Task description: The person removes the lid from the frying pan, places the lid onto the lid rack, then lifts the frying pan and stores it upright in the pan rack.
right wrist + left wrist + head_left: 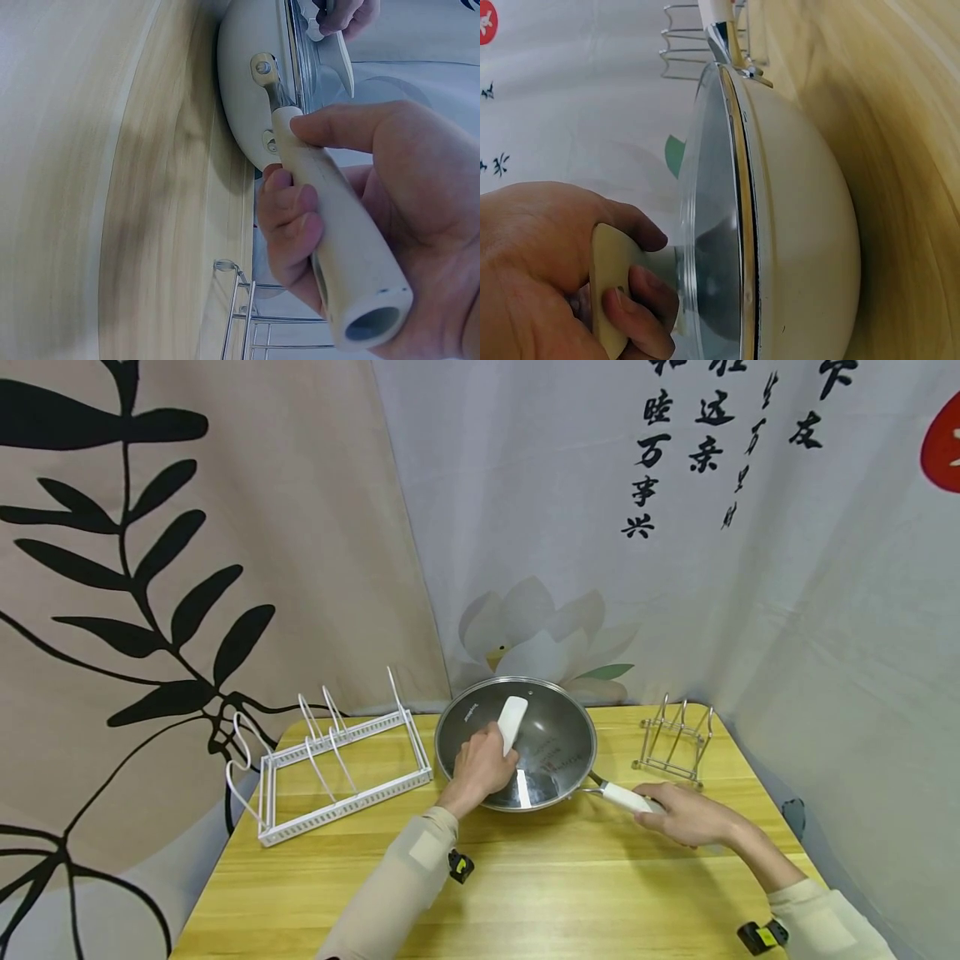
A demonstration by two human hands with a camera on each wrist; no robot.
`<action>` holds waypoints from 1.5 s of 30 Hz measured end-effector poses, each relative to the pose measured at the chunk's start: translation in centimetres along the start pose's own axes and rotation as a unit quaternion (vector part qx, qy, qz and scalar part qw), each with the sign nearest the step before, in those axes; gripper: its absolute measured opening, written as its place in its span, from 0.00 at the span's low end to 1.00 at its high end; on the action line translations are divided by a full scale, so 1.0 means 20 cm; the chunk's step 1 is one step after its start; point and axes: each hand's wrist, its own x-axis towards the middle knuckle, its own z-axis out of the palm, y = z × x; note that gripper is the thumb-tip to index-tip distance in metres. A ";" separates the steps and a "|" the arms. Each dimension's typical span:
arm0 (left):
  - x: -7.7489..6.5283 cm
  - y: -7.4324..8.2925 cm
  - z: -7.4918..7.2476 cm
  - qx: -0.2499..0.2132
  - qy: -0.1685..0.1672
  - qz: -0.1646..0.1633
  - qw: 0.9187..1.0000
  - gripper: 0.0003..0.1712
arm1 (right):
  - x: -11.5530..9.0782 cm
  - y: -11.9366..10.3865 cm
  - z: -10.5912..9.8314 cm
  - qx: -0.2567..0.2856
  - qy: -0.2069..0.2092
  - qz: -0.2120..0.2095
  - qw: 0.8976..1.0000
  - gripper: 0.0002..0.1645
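A cream wok [810,217] with a long white handle [330,217] stands on the wooden table, its glass lid [558,727] lying over the rim. My left hand [483,764] grips the white lid knob [512,720]; in the left wrist view the thumb and fingers curl round the knob [615,277] from both sides. My right hand [686,812] holds the wok's handle, thumb along its top and fingers wrapped beneath, as the right wrist view shows. The handle's open hollow end points back past the palm.
On the left of the table lies a white rack [345,806] with upright wire dividers. A small metal wire rack [675,743] stands at the back right, close beyond the right hand. Printed cloth [540,527] hangs behind the table's back edge.
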 end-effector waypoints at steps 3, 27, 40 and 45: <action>0.00 0.00 0.00 -0.002 -0.003 0.001 1.000 0.20 | 0.00 0.00 0.00 -0.001 0.000 0.000 1.000 0.27; -0.01 -0.01 0.00 -0.008 -0.001 -0.001 1.000 0.19 | 0.01 0.01 0.00 -0.009 0.005 -0.003 1.000 0.27; -0.01 -0.01 0.00 -0.013 -0.001 -0.003 1.000 0.20 | 0.01 0.01 0.00 -0.013 0.005 -0.003 1.000 0.26; -0.01 -0.02 0.00 -0.015 0.000 -0.003 1.000 0.21 | 0.00 0.00 0.00 -0.013 0.007 -0.002 1.000 0.26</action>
